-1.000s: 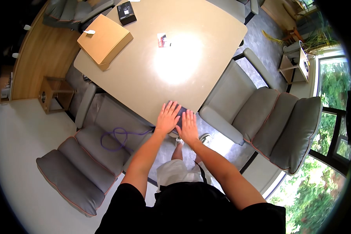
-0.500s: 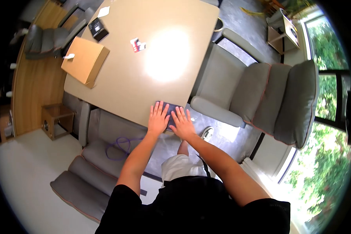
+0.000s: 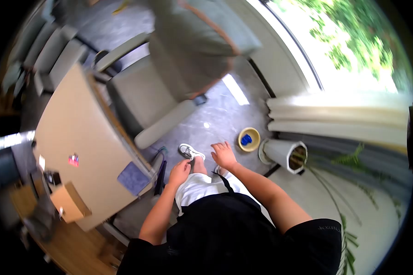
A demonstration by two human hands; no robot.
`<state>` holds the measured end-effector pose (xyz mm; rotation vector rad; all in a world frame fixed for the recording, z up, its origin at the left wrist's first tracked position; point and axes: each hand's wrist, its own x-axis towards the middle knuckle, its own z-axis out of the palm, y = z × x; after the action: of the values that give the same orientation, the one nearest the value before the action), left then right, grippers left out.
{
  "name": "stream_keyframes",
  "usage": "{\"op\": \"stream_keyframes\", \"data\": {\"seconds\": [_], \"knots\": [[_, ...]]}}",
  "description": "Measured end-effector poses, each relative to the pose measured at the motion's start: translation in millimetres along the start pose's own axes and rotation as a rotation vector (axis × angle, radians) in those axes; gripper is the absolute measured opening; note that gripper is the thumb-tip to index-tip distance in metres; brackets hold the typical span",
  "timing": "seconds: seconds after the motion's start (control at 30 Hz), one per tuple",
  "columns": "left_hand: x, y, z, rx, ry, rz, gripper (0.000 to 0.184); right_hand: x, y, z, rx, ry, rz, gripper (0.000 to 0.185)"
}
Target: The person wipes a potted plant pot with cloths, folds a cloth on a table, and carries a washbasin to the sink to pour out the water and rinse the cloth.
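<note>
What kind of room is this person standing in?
Probably an office meeting room or lounge: there is a broad table with a cardboard box on it, a padded armchair beside it, and a potted plant near the large window.

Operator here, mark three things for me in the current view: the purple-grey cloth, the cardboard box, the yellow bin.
purple-grey cloth (image 3: 133, 178): head view, middle of its upper face
cardboard box (image 3: 67, 202): head view, top face
yellow bin (image 3: 240, 138): head view, left rim
</note>
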<state>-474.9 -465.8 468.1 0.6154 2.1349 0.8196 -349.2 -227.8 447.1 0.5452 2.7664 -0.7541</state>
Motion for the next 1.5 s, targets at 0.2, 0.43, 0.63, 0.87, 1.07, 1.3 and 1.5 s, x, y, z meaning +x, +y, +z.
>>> {"op": "stream_keyframes", "data": {"seconds": [0.2,0.43,0.63,0.87,1.07,1.3,1.5], "knots": [[55.2,68.8,83.2,0.226,-0.305,0.138,0.032,-109.2,142.2,-16.4,0.062,0.124,0.417,0.033],[92.4,108.7,216.3,0.169,-0.359,-0.02,0.029,-219.6,260.6,30.6,0.522,0.21,0.871,0.027],[136.3,64.3,351.4,-0.145,-0.327,-0.129,0.027,-250.2,353.5,79.9,0.595,0.095,1.085,0.031],[233.8,40.0,455.3,0.068,-0.404,-0.151,0.026,-233.1,454.1,194.3,0.658,0.059,1.221,0.033],[340.0,-57.2,572.3,0.269,-0.482,-0.058,0.029,-192.7,561.8,339.9,0.744,0.191,1.327,0.041],[422.6,-100.7,669.5,0.324,-0.564,-0.06,0.039,-142.1,668.7,442.9,0.717,0.313,1.422,0.06],[451.3,-119.6,734.8,0.311,-0.537,0.062,0.058,-115.1,716.2,485.1,0.719,0.495,1.301,0.068]]}}
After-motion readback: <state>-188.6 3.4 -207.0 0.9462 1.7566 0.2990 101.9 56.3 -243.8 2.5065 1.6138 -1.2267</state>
